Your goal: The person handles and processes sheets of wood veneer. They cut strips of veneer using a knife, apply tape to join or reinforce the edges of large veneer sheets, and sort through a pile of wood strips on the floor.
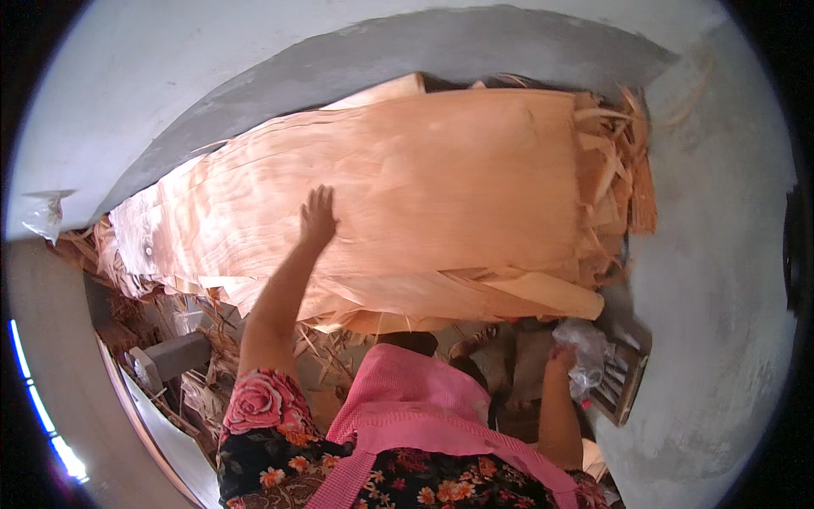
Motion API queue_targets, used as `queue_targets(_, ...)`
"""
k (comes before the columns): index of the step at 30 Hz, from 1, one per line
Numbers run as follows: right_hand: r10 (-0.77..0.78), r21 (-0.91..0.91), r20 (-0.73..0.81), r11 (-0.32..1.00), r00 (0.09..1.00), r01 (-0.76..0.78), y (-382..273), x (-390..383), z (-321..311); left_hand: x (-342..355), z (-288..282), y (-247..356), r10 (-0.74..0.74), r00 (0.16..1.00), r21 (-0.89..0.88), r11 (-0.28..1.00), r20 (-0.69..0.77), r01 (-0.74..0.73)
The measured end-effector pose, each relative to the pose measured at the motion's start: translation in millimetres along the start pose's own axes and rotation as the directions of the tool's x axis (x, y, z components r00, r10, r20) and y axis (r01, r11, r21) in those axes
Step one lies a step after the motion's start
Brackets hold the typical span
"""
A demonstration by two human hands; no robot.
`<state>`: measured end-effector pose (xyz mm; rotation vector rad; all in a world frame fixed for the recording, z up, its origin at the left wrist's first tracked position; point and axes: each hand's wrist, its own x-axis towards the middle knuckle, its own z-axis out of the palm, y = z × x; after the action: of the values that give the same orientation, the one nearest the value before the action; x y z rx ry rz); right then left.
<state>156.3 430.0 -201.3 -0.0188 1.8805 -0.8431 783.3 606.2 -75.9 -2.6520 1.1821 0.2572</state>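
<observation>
A broad stack of thin, pale wood veneer sheets [441, 178] lies in front of me, its top sheet wide and mostly flat. My left hand [319, 218] is over the top sheet, a little left of its middle, fingers stretched out and holding nothing. Whether the palm presses on the wood cannot be told. Low on the right, my right hand [560, 355] is closed on a crumpled clear plastic bag [587, 352]. That bag partly hides the fingers. One veneer edge [560, 293] curls up at the near right of the stack.
Torn veneer strips [615, 170] stick out at the stack's right end. A grey wall [712, 280] rises on the right, with a wood-framed slatted panel [623, 382] against it. Scraps [208, 390] and a grey block [178, 356] lie below left. Another clear bag [47, 215] hangs far left.
</observation>
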Motion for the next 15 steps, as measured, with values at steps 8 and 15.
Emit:
queue_targets(8,-0.517,-0.315,0.687,0.42,0.51,0.851,22,-115,121,206,-47,-119,0.153,0.956,-0.08,0.981,-0.25,-0.178)
queue_targets(15,-0.106,0.121,0.98,-0.336,-0.166,0.934,68,-309,374,268,2,-166,0.16,0.978,-0.055,0.987,0.136,-0.154)
